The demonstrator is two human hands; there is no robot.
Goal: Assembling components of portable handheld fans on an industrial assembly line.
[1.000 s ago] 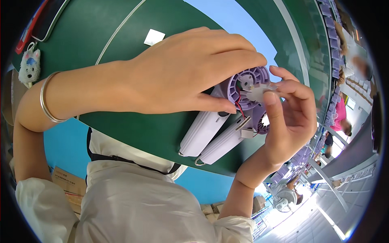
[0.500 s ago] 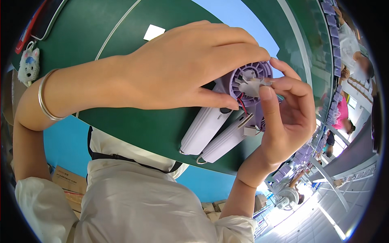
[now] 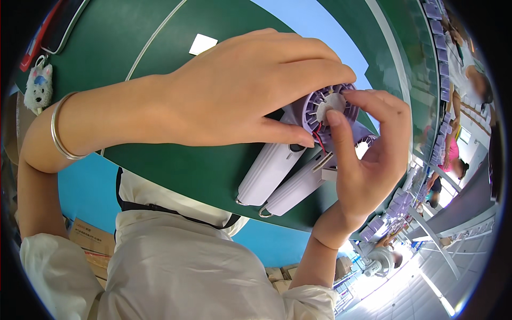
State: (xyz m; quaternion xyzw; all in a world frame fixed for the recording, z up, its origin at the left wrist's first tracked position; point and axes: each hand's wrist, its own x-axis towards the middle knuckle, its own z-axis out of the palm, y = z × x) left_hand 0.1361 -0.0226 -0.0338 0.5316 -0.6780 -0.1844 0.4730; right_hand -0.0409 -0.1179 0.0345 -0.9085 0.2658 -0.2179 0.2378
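Holding purple fan (image 3: 322, 102), green table (image 3: 176, 170) bearing white square (image 3: 203, 44), bright workshop (image 3: 432, 250)

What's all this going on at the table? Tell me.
A person is working bare-handed at a green table. The left hand grips a round purple housing, while the right hand touches a pale piece in its open face; whether that piece is fixed in place cannot be seen. Red wires show just below it. Nearby are two pale handles, side by side, and a white square lies beyond the left forearm.
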